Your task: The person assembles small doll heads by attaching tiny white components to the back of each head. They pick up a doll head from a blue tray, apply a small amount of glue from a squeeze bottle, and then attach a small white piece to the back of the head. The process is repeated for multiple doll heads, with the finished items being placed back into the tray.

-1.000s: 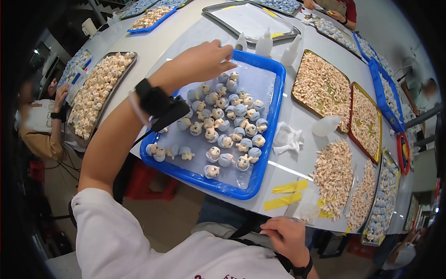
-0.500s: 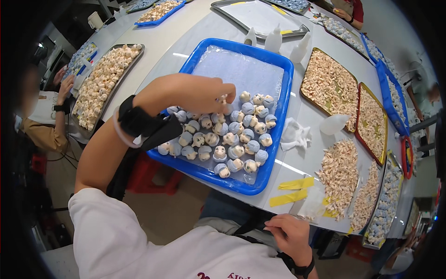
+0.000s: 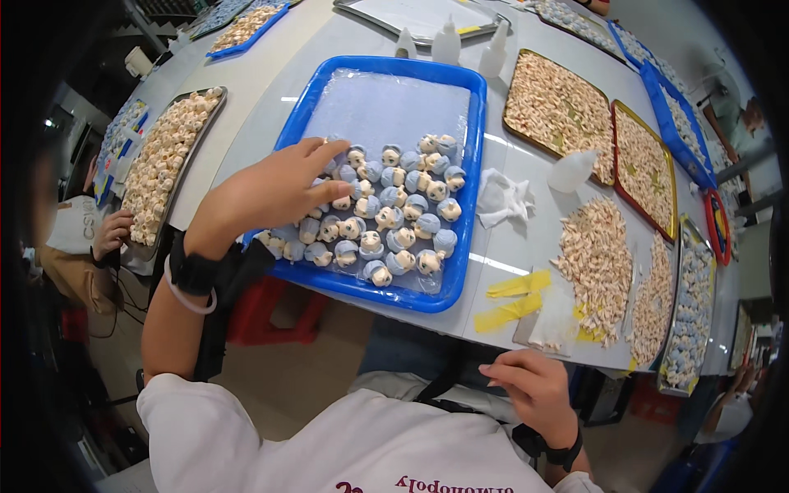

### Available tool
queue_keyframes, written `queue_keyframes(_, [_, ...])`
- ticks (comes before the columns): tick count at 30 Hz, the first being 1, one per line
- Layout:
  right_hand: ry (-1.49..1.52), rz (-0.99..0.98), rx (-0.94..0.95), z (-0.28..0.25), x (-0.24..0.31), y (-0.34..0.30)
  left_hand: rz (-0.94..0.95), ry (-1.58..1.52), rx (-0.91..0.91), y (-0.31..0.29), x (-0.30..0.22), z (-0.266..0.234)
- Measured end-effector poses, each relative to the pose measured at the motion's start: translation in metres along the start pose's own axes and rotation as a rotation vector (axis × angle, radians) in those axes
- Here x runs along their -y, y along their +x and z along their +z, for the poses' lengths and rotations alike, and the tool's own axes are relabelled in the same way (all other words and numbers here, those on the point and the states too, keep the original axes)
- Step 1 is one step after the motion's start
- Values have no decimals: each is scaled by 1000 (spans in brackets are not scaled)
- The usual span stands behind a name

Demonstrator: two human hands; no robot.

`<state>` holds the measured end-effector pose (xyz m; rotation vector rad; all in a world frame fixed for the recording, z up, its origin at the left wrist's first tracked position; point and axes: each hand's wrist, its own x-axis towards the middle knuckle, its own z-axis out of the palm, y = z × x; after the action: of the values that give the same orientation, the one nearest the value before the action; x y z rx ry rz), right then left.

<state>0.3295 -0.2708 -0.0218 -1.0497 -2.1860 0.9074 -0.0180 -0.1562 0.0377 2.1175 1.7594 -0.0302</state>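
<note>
1. Here, in the head view, a person in a white top is leaning over a blue tray (image 3: 472, 177) on a pale grey table (image 3: 263, 90); the left hand (image 3: 275, 193) is lying open, fingers spread, across the near-left corner of a cluster of small doll heads (image 3: 393, 218), fingertips touching a few of them.
2. The right hand (image 3: 534, 394) is hanging below the table's near edge by the person's lap, loosely curled and gripping nothing that is showing.
3. The doll heads, cream faces with pale blue caps, are filling the near half of the tray in rough rows; the far half is showing only its clear liner, so the laying-out is looking about halfway along, with that bare stretch left to fill.
4. Just right of the tray a crumpled white cloth (image 3: 503, 197) is lying, and near it a small squeeze bottle (image 3: 571, 171) on its side.
5. Yellow tape strips (image 3: 514, 297) are sitting at the table's near edge, beside a loose heap of cream parts (image 3: 598, 259).
6. Trays of cream pieces (image 3: 555, 99) are crowding the right side, another tray of pale pieces (image 3: 168, 156) the left.
7. Three upright bottles (image 3: 448, 41) are standing past the far rim, hemming that end in.
8. At far left, another person's hand (image 3: 111, 234) is working at that tray's edge.
</note>
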Motion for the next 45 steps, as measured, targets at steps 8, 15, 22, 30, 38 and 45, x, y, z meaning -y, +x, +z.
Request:
queue_keyframes(8, [158, 195, -328, -40, 9, -17, -72, 111, -54, -32, -23, 22])
queue_keyframes(15, [79, 97, -561, -63, -6, -47, -79, 136, -121, -44, -29, 46])
queue_keyframes(22, [178, 238, -809, -71, -30, -88, -148, 170, -284, -39, -42, 70])
queue_keyframes(30, [368, 309, -1065, -59, -44, -96, -50, 136, -329, -29, -41, 78])
queue_keyframes(38, [636, 178, -1173, -88, -56, -87, -20, 105, -359, -29, -40, 79])
queue_keyframes(45, [871, 63, -1113, -97, -57, -78, 1, 109, -453, -26, -46, 87])
